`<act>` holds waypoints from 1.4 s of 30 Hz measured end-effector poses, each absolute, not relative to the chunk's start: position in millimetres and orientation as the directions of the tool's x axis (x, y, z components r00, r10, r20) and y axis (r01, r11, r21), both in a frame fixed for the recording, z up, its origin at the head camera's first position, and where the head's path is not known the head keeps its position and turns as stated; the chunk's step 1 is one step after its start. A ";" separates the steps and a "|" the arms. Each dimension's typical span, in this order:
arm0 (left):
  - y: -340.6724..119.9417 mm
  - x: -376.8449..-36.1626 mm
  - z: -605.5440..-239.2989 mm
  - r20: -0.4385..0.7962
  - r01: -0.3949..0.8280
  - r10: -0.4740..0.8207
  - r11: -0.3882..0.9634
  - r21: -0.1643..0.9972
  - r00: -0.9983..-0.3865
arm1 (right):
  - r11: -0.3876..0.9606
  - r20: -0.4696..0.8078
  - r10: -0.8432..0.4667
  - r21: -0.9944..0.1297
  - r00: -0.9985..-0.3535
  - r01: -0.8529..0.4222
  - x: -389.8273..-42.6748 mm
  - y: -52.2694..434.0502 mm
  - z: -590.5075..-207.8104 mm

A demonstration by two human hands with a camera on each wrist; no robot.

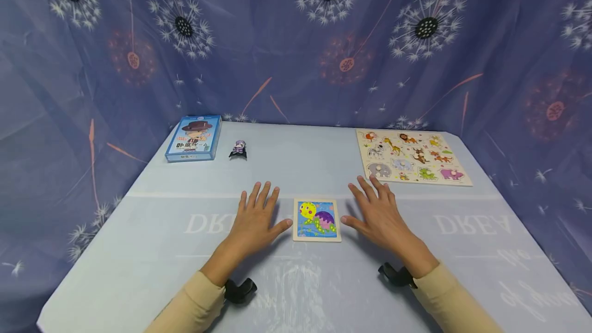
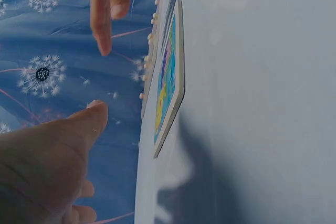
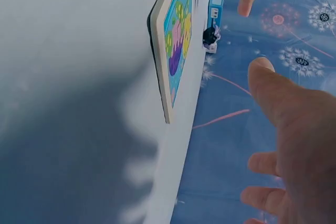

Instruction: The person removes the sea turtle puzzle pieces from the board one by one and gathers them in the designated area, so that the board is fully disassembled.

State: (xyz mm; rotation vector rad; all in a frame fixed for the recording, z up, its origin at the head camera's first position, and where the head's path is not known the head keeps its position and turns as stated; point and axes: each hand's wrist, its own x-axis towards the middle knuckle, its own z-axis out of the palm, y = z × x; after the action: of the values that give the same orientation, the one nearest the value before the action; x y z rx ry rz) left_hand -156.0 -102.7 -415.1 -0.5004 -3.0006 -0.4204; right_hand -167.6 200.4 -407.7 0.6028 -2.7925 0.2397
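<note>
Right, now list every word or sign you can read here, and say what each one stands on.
"DREA": right side of the tabletop, flipped top to bottom.
"DR": left side of the tabletop, flipped too; the next letter is partly covered by the left hand.
"卧底": front of the blue box; the characters after it are blurred.
Too small or faint: the box's other print and the tabletop's script at right.

A blue game box with a cartoon figure in a brown hat lies at the back left of the pale, letter-printed table; a small purple-and-black figurine stands near its right side. At the back right lies a wooden animal knob puzzle. Behind hangs a blue dandelion-print curtain.
</note>
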 end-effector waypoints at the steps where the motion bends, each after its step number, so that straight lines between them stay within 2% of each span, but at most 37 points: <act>1: -101.4 -155.9 -415.8 0.122 0.334 0.312 0.907 0.256 -0.942 | 0.894 0.301 -0.388 -0.106 -0.871 -0.435 -169.1 199.1 -407.6; 18: -77.6 -138.0 -430.7 0.266 0.403 0.319 0.832 0.382 -0.910 | 0.759 0.275 -0.535 -0.259 -0.799 -0.597 -200.2 170.9 -410.2; 27: -71.9 -136.7 -438.4 0.328 0.446 0.322 0.775 0.447 -0.888 | 0.705 0.170 -0.603 -0.344 -0.780 -0.620 -218.4 155.7 -409.1; 36: -65.6 -138.2 -444.7 0.367 0.419 0.259 0.775 0.474 -0.894 | 0.634 0.039 -0.679 -0.472 -0.733 -0.613 -243.0 148.7 -412.6; 42: -62.4 -139.6 -448.1 0.370 0.397 0.234 0.793 0.462 -0.899 | 0.628 -0.034 -0.714 -0.474 -0.699 -0.618 -253.8 140.4 -414.7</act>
State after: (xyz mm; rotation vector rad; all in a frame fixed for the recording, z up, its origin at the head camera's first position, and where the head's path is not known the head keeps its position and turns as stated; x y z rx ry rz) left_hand -139.6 -62.4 -448.1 -0.4856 -2.6886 -0.7881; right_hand -253.8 140.4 -414.7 1.2575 -3.0289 0.7404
